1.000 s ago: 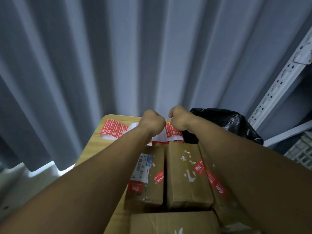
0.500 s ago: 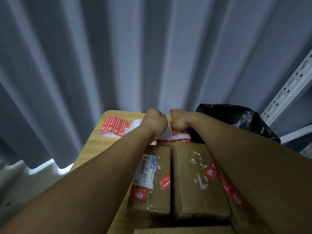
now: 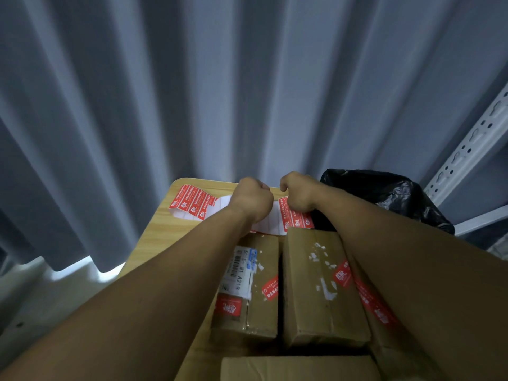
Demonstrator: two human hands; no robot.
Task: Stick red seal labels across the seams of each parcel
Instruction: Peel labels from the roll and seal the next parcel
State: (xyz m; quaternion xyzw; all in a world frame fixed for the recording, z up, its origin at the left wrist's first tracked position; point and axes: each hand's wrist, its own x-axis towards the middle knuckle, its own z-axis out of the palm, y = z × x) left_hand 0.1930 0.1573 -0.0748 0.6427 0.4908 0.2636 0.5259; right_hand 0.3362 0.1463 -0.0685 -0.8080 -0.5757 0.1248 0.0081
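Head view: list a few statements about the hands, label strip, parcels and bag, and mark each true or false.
1. The left hand and right hand are both curled over the label strip at the far end of the table. True.
2. The black bag sits left of the parcels. False: it sits to the right, beside the right hand.
3. The left parcel bears a white barcode label. True.
4. No parcel bears a red seal. False: the left parcel and the middle parcel each show red seals.
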